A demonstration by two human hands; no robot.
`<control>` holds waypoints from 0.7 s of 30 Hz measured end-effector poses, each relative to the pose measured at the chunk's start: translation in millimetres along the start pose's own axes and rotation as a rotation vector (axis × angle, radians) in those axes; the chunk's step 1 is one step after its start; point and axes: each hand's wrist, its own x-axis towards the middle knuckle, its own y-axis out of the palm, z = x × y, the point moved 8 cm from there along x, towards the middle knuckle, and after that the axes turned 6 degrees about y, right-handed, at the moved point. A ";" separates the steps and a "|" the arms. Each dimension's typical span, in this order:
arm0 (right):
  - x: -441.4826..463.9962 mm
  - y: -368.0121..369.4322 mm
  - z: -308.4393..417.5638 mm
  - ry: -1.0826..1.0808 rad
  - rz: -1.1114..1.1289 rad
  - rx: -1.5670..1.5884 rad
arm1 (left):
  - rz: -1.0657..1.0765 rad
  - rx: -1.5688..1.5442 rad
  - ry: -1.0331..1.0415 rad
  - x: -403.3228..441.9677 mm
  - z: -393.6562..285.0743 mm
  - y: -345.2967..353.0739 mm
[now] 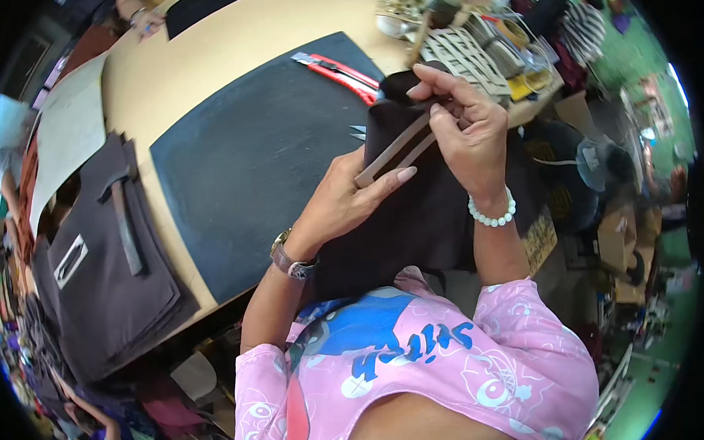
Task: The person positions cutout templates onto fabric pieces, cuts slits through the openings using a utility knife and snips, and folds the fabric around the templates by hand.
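My left hand (349, 190), with a watch on its wrist, is closed on the edge of a dark sheet of material (403, 226), thumb on top. Two pale strips (396, 150) run along that sheet from my left thumb to my right fingers. My right hand (469, 127), wearing a bead bracelet, pinches the sheet and strips at their upper end. The sheet hangs down over my lap. Just beyond it, a red utility knife (339, 74) lies on the dark cutting mat (245, 165). Metal points (357, 132), perhaps scissors, poke out by the sheet.
On the left, a hammer (125, 220) and a pale slotted piece (71, 261) rest on stacked dark sheets (107, 306). Tools and a white woven basket (463, 57) crowd the table's far right. Another person's hand (147, 24) is at the far edge.
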 end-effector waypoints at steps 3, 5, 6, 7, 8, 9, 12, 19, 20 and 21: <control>8.0 17.5 4.6 -0.163 0.066 -0.216 | -0.062 -0.203 -0.003 -14.3 8.0 -29.4; 8.7 33.5 -7.2 -0.117 0.251 -0.276 | -0.019 -0.226 -0.065 -24.7 14.1 -52.2; 6.4 40.5 -4.0 -0.148 0.288 -0.266 | -0.046 -0.522 -0.076 -26.7 15.9 -52.6; 2.8 46.9 -0.6 -0.178 0.324 -0.257 | -0.072 -0.818 -0.083 -27.8 16.8 -51.1; 0.3 52.5 2.9 -0.159 0.362 -0.226 | -0.070 -0.885 -0.113 -26.1 15.5 -48.1; -1.5 55.1 12.4 -0.248 0.339 -0.248 | -0.066 -0.953 -0.143 -23.3 13.7 -42.8; -5.5 58.8 36.9 -0.482 0.279 -0.342 | -0.011 -0.731 -0.210 -26.2 21.9 -26.6; -12.7 42.5 39.7 -0.479 0.466 -0.219 | 0.147 -0.702 -0.041 -28.8 20.4 -9.4; -13.9 38.0 43.2 -0.491 0.402 -0.254 | 0.134 -0.499 -0.025 -34.0 22.3 -19.7; -16.7 40.0 37.2 -0.424 0.468 -0.267 | 0.121 -0.295 -0.009 -41.1 22.5 -32.2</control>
